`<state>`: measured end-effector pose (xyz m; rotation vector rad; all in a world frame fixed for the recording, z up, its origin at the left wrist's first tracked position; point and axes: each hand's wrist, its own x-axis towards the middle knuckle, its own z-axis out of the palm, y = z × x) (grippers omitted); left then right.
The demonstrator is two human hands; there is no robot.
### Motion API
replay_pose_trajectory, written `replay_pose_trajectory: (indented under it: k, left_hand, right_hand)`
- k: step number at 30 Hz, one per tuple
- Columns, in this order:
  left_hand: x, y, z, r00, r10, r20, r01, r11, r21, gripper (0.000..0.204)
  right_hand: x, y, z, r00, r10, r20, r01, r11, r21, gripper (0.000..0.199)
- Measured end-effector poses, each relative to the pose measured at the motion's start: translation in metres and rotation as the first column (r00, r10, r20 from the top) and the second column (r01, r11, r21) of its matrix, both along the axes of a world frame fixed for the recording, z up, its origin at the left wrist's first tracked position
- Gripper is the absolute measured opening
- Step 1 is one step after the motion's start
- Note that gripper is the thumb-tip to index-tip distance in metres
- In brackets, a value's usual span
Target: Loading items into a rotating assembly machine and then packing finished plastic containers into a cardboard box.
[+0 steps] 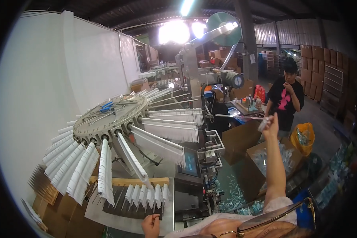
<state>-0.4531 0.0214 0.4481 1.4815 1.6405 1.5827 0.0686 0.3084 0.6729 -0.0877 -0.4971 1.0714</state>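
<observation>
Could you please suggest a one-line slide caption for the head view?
Left hand rests by white strips on a tray; raised right hand pinches a thin rod beside a carousel.

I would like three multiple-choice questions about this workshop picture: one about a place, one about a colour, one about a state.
1. Where is the left hand?
A. on the blue scissors
B. at the lower edge of the steel tray
C. inside a carton

2. What colour is the bag on the floor near the other person?
A. orange
B. green
C. black

3. How is the right hand?
A. resting flat on the table
B. tucked in a pocket
C. raised, gripping a thin rod

Answers:
1 B, its fingers touch the steel tray below the white sleeves.
2 A, the orange bag lies beside the person in black.
3 C, the arm is stretched up and the thin rod sticks out leftward from the hand.
</observation>
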Motion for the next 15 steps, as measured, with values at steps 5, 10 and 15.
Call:
replay_pose_trajectory:
  k: [5,10,15]
  left_hand:
    - [-0.004,-0.018,0.008,0.933,0.020,-0.359,-0.016,1.000,0.015,0.017]
    - [-0.011,-0.020,0.086,0.854,-0.369,-0.367,0.407,0.913,0.031,0.010]
    - [-0.092,0.001,0.110,0.720,-0.592,-0.361,0.617,0.785,-0.057,0.010]
  right_hand:
    - [-0.018,-0.082,-0.066,0.997,0.073,-0.026,-0.074,0.997,-0.029,0.034]
    - [-0.111,-0.191,-0.135,0.942,0.322,0.098,-0.315,0.946,-0.078,0.029]
    - [-0.224,-0.300,-0.149,0.885,0.223,0.408,-0.241,0.970,-0.008,0.020]
